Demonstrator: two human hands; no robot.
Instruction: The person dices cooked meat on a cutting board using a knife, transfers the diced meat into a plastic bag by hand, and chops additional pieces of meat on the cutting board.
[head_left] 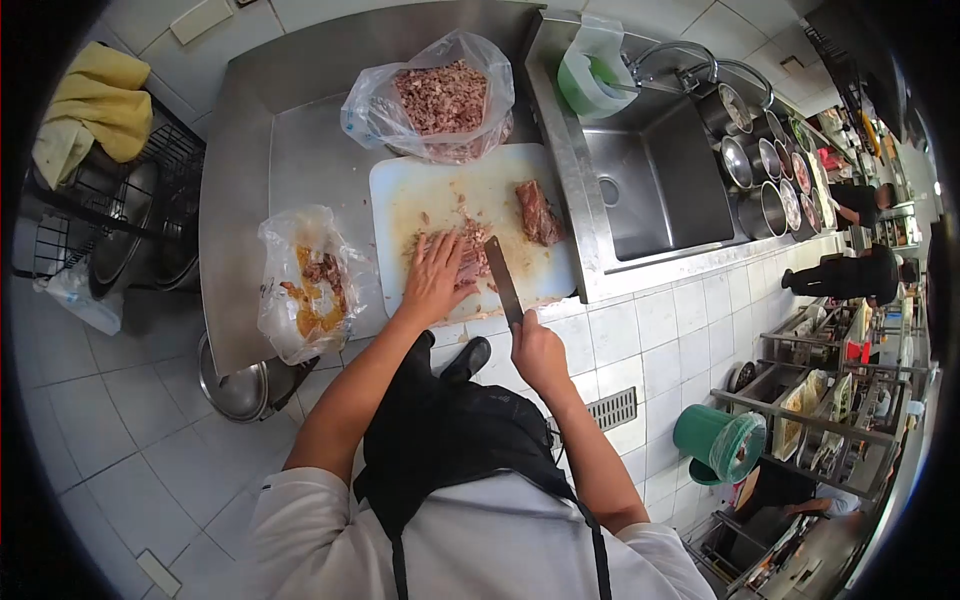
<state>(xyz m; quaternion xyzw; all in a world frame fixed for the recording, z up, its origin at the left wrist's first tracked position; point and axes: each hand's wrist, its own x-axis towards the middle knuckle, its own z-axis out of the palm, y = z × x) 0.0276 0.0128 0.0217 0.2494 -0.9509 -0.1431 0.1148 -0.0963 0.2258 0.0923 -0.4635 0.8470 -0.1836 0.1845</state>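
Note:
My left hand (435, 275) lies with its fingers stretched out over sliced raw meat (468, 262) on the white cutting board (400, 190), pressing it from above. My right hand (540, 350) is closed around the handle of a knife (504, 282), whose long blade points away from me, just right of the meat. A dark red chunk of meat (538, 213) rests apart on the board's right side. Behind the board stands an open plastic bag of chopped meat (443, 98). Another clear bag (318, 285) with yellowish liquid and meat scraps lies to the left.
A metal sink (655, 190) adjoins the counter on the right, with a green container (590, 80) at its back corner and several metal pots (765, 212) beyond. A wire rack (130, 200) stands left. A green bin (715, 440) and other people (850, 275) are farther right.

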